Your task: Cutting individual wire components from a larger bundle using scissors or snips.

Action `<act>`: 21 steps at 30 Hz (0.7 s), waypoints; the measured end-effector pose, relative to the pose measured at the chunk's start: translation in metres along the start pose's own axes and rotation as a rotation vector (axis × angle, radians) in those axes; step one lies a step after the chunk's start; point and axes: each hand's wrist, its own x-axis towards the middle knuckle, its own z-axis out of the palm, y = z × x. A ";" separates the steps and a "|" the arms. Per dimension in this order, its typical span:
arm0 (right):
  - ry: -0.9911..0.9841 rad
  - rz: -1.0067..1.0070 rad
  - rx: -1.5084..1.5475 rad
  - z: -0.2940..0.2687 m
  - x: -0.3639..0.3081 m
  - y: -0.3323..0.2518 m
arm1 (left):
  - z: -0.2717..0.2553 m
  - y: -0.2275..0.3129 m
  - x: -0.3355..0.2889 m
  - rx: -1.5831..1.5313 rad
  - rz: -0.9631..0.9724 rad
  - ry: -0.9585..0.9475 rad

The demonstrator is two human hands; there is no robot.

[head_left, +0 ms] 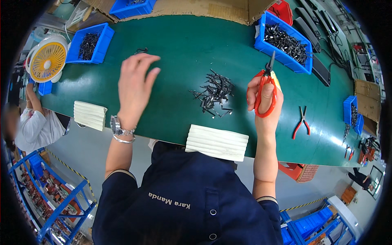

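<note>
Scissors up, parts waiting

Scissors (266, 87) sit in the closed right hand (264, 102), above the green table (183, 45). The left hand (134, 83) hovers open and empty. Cutting looks about to start; next, pick a piece from the black pile (214, 93) between them. Pliers (301, 122) lie right; nothing blocks.

Scissor blades (270, 63) overlap blue bin (286, 43); blade gap too small to resolve. Right hand (264, 102) covers part of the orange handles. Pile of black parts (214, 93): individual pieces indistinct. Top-edge blue bin (132, 7) cut off by frame.
</note>
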 end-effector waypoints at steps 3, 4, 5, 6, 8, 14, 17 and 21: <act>-0.026 0.016 -0.014 0.004 0.001 0.000 | 0.010 0.041 -0.005 -0.189 0.197 -0.178; -0.033 0.024 -0.021 0.005 0.002 0.001 | 0.016 0.054 -0.005 -0.249 0.287 -0.225; -0.034 0.033 -0.031 0.002 0.002 0.003 | 0.024 0.067 -0.004 -0.314 0.384 -0.273; -0.038 0.043 -0.019 0.004 0.003 0.006 | 0.032 0.074 -0.006 -0.332 0.468 -0.271; -0.029 0.055 -0.021 0.005 0.004 0.006 | 0.040 0.084 -0.006 -0.318 0.541 -0.348; -0.023 0.066 -0.033 0.005 0.005 0.004 | 0.047 0.096 -0.005 -0.219 0.684 -0.443; -0.020 0.059 -0.027 0.005 0.004 0.003 | 0.051 0.094 0.002 -0.443 0.606 -0.452; -0.029 0.044 -0.033 0.005 0.001 0.001 | 0.045 0.090 0.017 -0.933 0.097 -0.560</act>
